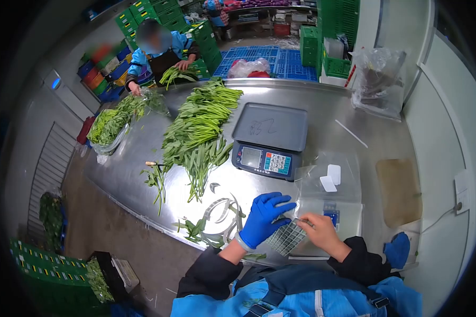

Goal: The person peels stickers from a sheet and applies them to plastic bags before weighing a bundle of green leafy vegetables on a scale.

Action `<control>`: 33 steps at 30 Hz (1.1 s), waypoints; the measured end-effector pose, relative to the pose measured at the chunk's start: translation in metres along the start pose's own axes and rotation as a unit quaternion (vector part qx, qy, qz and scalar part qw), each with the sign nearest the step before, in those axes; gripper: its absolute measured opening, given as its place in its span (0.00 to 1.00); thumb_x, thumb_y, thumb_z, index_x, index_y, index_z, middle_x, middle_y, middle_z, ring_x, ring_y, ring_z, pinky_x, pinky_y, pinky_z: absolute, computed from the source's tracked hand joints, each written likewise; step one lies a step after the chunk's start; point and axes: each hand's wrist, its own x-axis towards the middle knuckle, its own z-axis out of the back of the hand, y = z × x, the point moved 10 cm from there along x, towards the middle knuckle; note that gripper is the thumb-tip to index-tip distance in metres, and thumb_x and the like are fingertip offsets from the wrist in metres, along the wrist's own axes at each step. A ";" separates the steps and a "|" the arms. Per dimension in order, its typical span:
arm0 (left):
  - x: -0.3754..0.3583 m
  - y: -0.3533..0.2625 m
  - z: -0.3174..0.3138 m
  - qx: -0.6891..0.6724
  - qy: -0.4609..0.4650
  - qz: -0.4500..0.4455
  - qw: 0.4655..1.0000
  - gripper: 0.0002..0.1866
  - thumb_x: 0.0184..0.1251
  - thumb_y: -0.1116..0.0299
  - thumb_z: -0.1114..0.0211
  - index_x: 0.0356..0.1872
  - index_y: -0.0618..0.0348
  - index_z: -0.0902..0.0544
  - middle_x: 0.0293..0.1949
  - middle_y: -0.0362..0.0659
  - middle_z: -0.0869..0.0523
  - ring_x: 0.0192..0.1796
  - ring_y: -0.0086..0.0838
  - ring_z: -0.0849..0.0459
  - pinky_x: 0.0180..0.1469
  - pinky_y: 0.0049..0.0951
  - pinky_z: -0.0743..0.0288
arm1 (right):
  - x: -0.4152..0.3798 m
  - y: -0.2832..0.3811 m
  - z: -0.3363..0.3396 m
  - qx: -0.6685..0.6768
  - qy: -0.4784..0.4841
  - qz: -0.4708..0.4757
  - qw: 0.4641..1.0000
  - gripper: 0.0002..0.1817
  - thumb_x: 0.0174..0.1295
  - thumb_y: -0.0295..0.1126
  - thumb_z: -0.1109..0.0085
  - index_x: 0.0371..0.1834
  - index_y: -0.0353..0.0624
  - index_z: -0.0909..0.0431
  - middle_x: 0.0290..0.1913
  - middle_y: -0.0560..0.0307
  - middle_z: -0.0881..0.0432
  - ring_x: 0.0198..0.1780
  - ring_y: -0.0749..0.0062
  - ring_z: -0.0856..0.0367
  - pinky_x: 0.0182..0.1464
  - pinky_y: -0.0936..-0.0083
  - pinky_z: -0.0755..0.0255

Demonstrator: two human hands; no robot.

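My left hand, in a blue glove, is curved over the upper left edge of a grey-green sheet marked with a grid of small rectangles. Its thumb lies against the sheet, with the fingers bent above. My bare right hand pinches the sheet's upper right edge between thumb and fingertips. Both hands are at the near edge of the metal table. Clear plastic bags lie just right of them, with two white cards on top. A small blue object shows beside my right hand.
A digital scale stands ahead. Left of it lie a long pile of leafy greens, a wooden-handled tool and curled pale strips. A co-worker across the table holds greens and a plastic bag. Green crates stand lower left.
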 end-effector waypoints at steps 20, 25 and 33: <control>-0.010 0.020 -0.034 -0.081 0.015 0.007 0.997 0.20 0.55 0.61 0.27 0.52 0.46 0.15 0.50 0.36 0.15 0.58 0.35 0.22 0.62 0.36 0.34 | -0.004 -0.010 0.006 -0.066 -0.009 0.053 0.996 0.09 0.62 0.37 0.38 0.35 0.43 0.18 0.33 0.51 0.16 0.35 0.52 0.17 0.36 0.63 0.24; -0.003 0.018 -0.038 -0.079 0.045 0.007 0.996 0.18 0.55 0.61 0.27 0.48 0.48 0.15 0.49 0.36 0.15 0.60 0.38 0.23 0.63 0.37 0.35 | -0.002 -0.006 0.011 -0.052 -0.021 0.064 0.996 0.09 0.61 0.36 0.37 0.36 0.42 0.18 0.33 0.50 0.16 0.35 0.52 0.17 0.36 0.64 0.24; -0.011 0.028 -0.060 -0.136 0.109 0.074 0.982 0.17 0.58 0.59 0.28 0.47 0.52 0.16 0.42 0.40 0.16 0.48 0.36 0.19 0.54 0.33 0.28 | -0.005 -0.016 0.014 -0.031 -0.035 0.061 0.997 0.08 0.60 0.35 0.36 0.36 0.42 0.19 0.32 0.51 0.15 0.33 0.54 0.16 0.34 0.66 0.24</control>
